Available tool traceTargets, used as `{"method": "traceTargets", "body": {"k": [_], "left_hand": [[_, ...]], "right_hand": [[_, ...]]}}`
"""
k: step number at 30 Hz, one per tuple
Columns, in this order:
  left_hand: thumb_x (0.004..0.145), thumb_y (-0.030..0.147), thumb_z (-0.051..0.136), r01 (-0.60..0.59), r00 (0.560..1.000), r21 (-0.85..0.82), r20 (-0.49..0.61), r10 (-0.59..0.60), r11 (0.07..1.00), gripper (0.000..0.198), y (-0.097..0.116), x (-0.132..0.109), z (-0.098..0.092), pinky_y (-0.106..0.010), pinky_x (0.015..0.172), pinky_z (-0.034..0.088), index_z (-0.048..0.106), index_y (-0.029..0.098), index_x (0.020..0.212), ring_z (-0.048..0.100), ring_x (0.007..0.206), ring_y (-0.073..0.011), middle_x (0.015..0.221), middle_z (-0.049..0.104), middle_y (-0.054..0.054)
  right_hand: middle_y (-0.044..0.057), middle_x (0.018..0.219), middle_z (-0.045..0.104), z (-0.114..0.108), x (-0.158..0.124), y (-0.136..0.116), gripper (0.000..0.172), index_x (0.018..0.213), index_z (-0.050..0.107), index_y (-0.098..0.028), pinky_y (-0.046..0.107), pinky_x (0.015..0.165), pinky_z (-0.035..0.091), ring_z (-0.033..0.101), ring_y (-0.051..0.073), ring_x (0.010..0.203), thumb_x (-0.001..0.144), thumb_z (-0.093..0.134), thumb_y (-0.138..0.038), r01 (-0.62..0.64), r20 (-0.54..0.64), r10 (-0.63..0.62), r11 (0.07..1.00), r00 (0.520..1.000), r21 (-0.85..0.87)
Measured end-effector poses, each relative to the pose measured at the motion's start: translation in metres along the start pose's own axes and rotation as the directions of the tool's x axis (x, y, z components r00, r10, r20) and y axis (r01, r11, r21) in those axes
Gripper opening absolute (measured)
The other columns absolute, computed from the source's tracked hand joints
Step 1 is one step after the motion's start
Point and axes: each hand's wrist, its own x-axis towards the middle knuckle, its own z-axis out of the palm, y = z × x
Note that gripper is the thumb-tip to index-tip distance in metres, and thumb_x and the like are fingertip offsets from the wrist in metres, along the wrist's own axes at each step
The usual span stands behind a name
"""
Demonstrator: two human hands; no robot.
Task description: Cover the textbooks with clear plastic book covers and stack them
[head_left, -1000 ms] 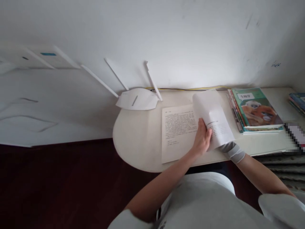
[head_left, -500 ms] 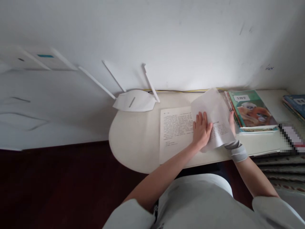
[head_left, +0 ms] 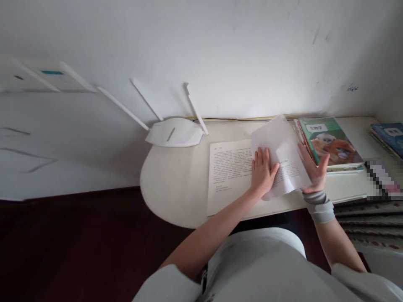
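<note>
An open book (head_left: 225, 167) lies on the white table, its left page full of printed text. One page (head_left: 273, 134) stands partly lifted and curved, with a few lines of print near its lower right. My left hand (head_left: 263, 170) rests flat against that page with its fingers spread. My right hand (head_left: 315, 170) is at the page's right edge, thumb out to the side and fingers stretched; the page covers part of it. Just beyond it lies a stack of books (head_left: 335, 142), the top one green with monkeys on its cover.
A white router (head_left: 175, 133) with raised antennas stands at the table's back left against the wall. Yellow and black cables (head_left: 233, 120) run along the table's rear edge. Blue-covered books (head_left: 388, 134) lie at the far right. The table's rounded end (head_left: 157, 180) is on the left.
My right hand has turned, and its thumb now points out to the right, with more of the hand showing. My left hand stays on the page. The view has shifted slightly.
</note>
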Motion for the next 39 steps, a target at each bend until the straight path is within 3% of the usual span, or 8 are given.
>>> {"method": "traceTargets", "body": {"k": [6, 13, 19, 22, 25, 29, 33, 39], "left_hand": [[0.093, 0.048, 0.022, -0.105, 0.994, -0.009, 0.005, 0.105, 0.994, 0.058, 0.0, -0.006, -0.001, -0.05, 0.111, 0.005, 0.012, 0.026, 0.145, 0.0, 0.141, -0.0232, 0.154, 0.006, -0.007], [0.091, 0.041, 0.033, -0.197, 0.98, 0.162, 0.058, 0.19, 0.967, 0.054, 0.002, -0.005, 0.006, -0.055, 0.11, 0.006, 0.027, 0.023, 0.142, 0.006, 0.14, -0.0295, 0.152, 0.017, -0.011], [0.091, 0.042, 0.033, -0.08, 0.996, 0.048, 0.041, 0.078, 0.996, 0.058, 0.0, -0.004, 0.007, -0.055, 0.109, 0.011, 0.018, 0.023, 0.144, 0.006, 0.14, -0.0284, 0.153, 0.011, -0.013], [0.087, 0.047, 0.043, -0.069, 0.997, -0.107, -0.022, 0.067, 0.992, 0.065, -0.008, 0.03, -0.007, -0.05, 0.11, 0.013, 0.021, 0.021, 0.142, 0.008, 0.14, -0.0283, 0.152, 0.014, -0.014], [0.082, 0.047, 0.052, -0.064, 0.993, -0.283, -0.109, 0.034, 0.957, 0.062, -0.022, 0.086, -0.038, -0.041, 0.11, 0.019, 0.037, 0.014, 0.133, 0.025, 0.136, -0.0278, 0.146, 0.03, -0.017], [0.075, 0.05, 0.057, 0.017, 0.988, -0.516, 0.141, 0.065, 0.856, 0.043, -0.045, 0.132, -0.077, -0.033, 0.087, 0.043, 0.062, 0.012, 0.095, 0.057, 0.103, -0.026, 0.104, 0.065, -0.013], [0.064, 0.04, 0.069, 0.052, 0.976, -0.603, 0.2, 0.088, 0.796, 0.03, -0.07, 0.117, -0.097, -0.027, 0.066, 0.044, 0.062, 0.014, 0.076, 0.059, 0.072, -0.0175, 0.076, 0.065, -0.004], [0.06, 0.038, 0.072, 0.055, 0.998, -0.579, 0.027, -0.049, 0.814, 0.031, -0.094, 0.077, -0.113, -0.023, 0.053, 0.035, 0.049, 0.018, 0.058, 0.047, 0.054, -0.011, 0.055, 0.051, 0.004]], "right_hand": [[0.008, 0.145, 0.034, -0.019, -0.056, 0.012, 0.083, 0.136, 0.039, -0.027, 0.046, 0.105, 0.033, 0.034, 0.029, 0.132, 0.065, 0.065, -0.061, 0.139, 0.072, -0.121, 0.931, 0.99, -0.338], [0.012, 0.135, 0.047, -0.003, -0.061, 0.046, 0.079, 0.142, 0.026, -0.023, 0.042, 0.105, 0.035, 0.047, 0.023, 0.122, 0.075, 0.065, -0.038, 0.134, -0.109, -0.218, 0.851, 0.97, -0.509], [0.009, 0.093, 0.069, -0.006, -0.06, 0.052, 0.036, 0.1, 0.065, -0.016, 0.039, 0.084, 0.048, 0.062, 0.025, 0.091, 0.073, 0.066, -0.039, -0.024, -0.067, -0.012, 0.863, 0.998, -0.505], [0.008, 0.069, 0.068, -0.014, -0.057, 0.054, 0.031, 0.062, 0.066, -0.018, 0.037, 0.07, 0.05, 0.062, 0.024, 0.071, 0.076, 0.06, -0.045, -0.072, -0.155, -0.029, 0.79, 0.988, -0.608], [0.006, 0.063, 0.065, -0.023, -0.045, 0.041, 0.037, 0.051, 0.062, -0.021, 0.037, 0.069, 0.048, 0.06, 0.022, 0.066, 0.077, 0.057, -0.048, 0.005, -0.07, -0.08, 0.695, 0.994, -0.719], [0.003, 0.053, 0.059, -0.037, -0.016, 0.003, 0.038, 0.052, 0.056, -0.02, 0.032, 0.057, 0.046, 0.054, 0.018, 0.054, 0.074, 0.057, -0.051, 0.072, 0.014, -0.104, 0.582, 0.994, -0.81], [-0.002, 0.056, 0.054, -0.044, 0.016, -0.016, 0.03, 0.071, 0.055, -0.019, 0.028, 0.053, 0.042, 0.049, 0.013, 0.053, 0.074, 0.059, -0.048, 0.136, -0.067, -0.335, 0.545, 0.94, -0.827], [-0.001, 0.072, 0.055, -0.035, 0.029, 0.021, 0.038, 0.086, 0.045, -0.022, 0.03, 0.066, 0.048, 0.056, 0.015, 0.067, 0.067, 0.07, -0.043, 0.248, -0.247, -0.519, 0.706, 0.818, -0.663]]}}
